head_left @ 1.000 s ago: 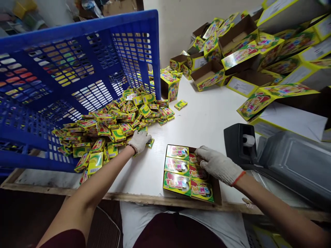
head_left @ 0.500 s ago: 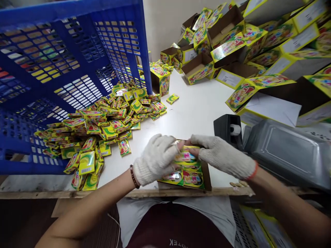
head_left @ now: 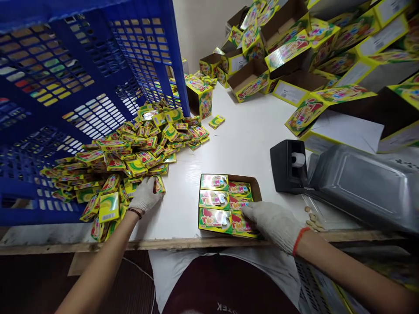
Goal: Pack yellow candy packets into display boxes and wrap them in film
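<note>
A small open brown carton sits near the table's front edge, filled with yellow-green "Twins" candy packets in two columns. My right hand, in a white knit glove, rests flat on the packets at the carton's near right corner, fingers stretched out. My left hand, also gloved, reaches to the edge of a big heap of loose packets and closes over a packet lying there. The heap spills from a tipped blue plastic crate.
A black tape dispenser and a grey metal tray stand to the right. Many open yellow display boxes pile up at the back right. A single packet lies alone on the white table.
Half a second ago both hands were together over the carton. My left hand has moved left to the heap, and my right hand has slid down to the carton's near corner.
</note>
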Demonstrator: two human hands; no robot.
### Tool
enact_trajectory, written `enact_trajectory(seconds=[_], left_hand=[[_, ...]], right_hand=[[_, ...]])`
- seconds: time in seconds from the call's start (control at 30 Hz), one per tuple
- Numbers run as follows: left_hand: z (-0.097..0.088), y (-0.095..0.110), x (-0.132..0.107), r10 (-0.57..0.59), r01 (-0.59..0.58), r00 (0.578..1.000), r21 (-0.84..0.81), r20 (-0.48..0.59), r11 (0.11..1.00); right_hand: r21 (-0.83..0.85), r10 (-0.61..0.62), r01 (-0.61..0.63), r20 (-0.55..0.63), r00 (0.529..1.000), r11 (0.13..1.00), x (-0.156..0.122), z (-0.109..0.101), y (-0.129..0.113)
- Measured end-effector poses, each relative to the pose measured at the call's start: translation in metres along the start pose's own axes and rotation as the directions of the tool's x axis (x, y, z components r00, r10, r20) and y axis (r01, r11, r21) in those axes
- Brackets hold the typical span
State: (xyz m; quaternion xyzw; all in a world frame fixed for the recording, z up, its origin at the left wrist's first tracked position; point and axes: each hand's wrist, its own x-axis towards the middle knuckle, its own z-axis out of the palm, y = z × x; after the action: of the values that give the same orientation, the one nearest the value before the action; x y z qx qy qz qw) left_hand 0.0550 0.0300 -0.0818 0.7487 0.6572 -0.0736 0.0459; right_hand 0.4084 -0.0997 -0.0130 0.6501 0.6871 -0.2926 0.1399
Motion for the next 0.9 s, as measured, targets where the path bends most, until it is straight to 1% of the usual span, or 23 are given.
enact_trajectory(seconds=[0.03,0.1,0.17,0.2,0.27,0.33,0.37,0.43,0.47,0.5,0.53,0.57,0.6,0.63,0.67,0.7,0.73,0.77,0.8,0.83,0.87,0.9], left_hand=[[0.002,0.000,-0.001,0.008,-0.009,1.000,-0.051,-0.019,0.999],[0.004,0.004,-0.007,0.028,-0.040,0.996,-0.145,-0.080,0.989],[0.005,0.016,-0.016,0.063,-0.103,0.983,-0.234,-0.174,0.967],[0.006,0.024,-0.021,0.085,-0.149,0.968,-0.271,-0.235,0.951],[0.007,0.041,-0.030,0.149,-0.278,0.915,-0.318,-0.375,0.907],[0.004,0.057,-0.039,0.208,-0.412,0.839,-0.339,-0.502,0.845],[0.001,0.065,-0.043,0.231,-0.470,0.804,-0.347,-0.549,0.812],[-0.011,0.079,-0.050,0.278,-0.568,0.749,-0.366,-0.602,0.737],[-0.019,0.085,-0.052,0.310,-0.612,0.728,-0.374,-0.611,0.697],[-0.027,0.093,-0.054,0.351,-0.653,0.707,-0.378,-0.614,0.656],[-0.035,0.101,-0.056,0.401,-0.697,0.680,-0.372,-0.614,0.614],[-0.042,0.111,-0.057,0.464,-0.747,0.638,-0.346,-0.615,0.568],[-0.049,0.121,-0.058,0.533,-0.800,0.578,-0.301,-0.618,0.519],[-0.055,0.132,-0.058,0.600,-0.849,0.510,-0.245,-0.617,0.469],[-0.059,0.143,-0.058,0.658,-0.888,0.441,-0.191,-0.611,0.418],[-0.061,0.153,-0.057,0.701,-0.917,0.380,-0.150,-0.603,0.369],[-0.062,0.160,-0.056,0.730,-0.938,0.332,-0.129,-0.598,0.322],[-0.062,0.163,-0.054,0.741,-0.948,0.311,-0.133,-0.595,0.291],[-0.061,0.162,-0.050,0.741,-0.945,0.323,-0.156,-0.589,0.288],[-0.059,0.156,-0.045,0.734,-0.928,0.371,-0.188,-0.569,0.323],[-0.056,0.146,-0.037,0.716,-0.889,0.455,-0.224,-0.529,0.400],[-0.052,0.132,-0.028,0.674,-0.807,0.586,-0.247,-0.449,0.537]], right_hand=[[-0.059,-0.010,0.011,0.024,1.000,0.998,-0.001,-0.002,-0.003],[-0.171,0.032,-0.014,0.105,0.994,0.985,0.000,-0.005,-0.009],[-0.240,0.108,-0.071,0.146,0.983,0.968,0.004,-0.005,-0.017],[-0.249,0.140,-0.100,0.150,0.979,0.963,0.007,-0.004,-0.020],[-0.268,0.151,-0.111,0.132,0.980,0.957,0.015,0.000,-0.026],[-0.302,0.149,-0.110,0.108,0.983,0.947,0.021,0.005,-0.026],[-0.314,0.145,-0.106,0.104,0.984,0.943,0.023,0.007,-0.025],[-0.306,0.103,-0.065,0.108,0.989,0.950,0.025,0.008,-0.017],[-0.265,0.070,-0.038,0.115,0.991,0.964,0.025,0.006,-0.013],[-0.186,0.029,-0.008,0.109,0.994,0.983,0.024,0.002,-0.008],[-0.065,-0.018,0.023,0.073,0.997,0.998,0.023,-0.005,-0.004],[0.091,-0.055,0.054,0.006,0.998,0.994,0.021,-0.013,0.000],[0.264,-0.075,0.094,-0.082,0.994,0.960,0.019,-0.023,0.003],[0.419,-0.087,0.152,-0.171,0.981,0.895,0.016,-0.034,0.005],[0.533,-0.100,0.221,-0.246,0.964,0.817,0.014,-0.044,0.007],[0.600,-0.122,0.283,-0.295,0.948,0.748,0.012,-0.053,0.008],[0.635,-0.143,0.317,-0.310,0.940,0.705,0.011,-0.060,0.011],[0.648,-0.151,0.317,-0.299,0.942,0.693,0.009,-0.064,0.014],[0.649,-0.134,0.285,-0.274,0.953,0.706,0.008,-0.066,0.018],[0.642,-0.089,0.229,-0.242,0.966,0.732,0.006,-0.065,0.023],[0.628,-0.027,0.160,-0.216,0.976,0.761,0.005,-0.062,0.028],[0.606,0.035,0.101,-0.208,0.977,0.789,0.005,-0.057,0.032]])
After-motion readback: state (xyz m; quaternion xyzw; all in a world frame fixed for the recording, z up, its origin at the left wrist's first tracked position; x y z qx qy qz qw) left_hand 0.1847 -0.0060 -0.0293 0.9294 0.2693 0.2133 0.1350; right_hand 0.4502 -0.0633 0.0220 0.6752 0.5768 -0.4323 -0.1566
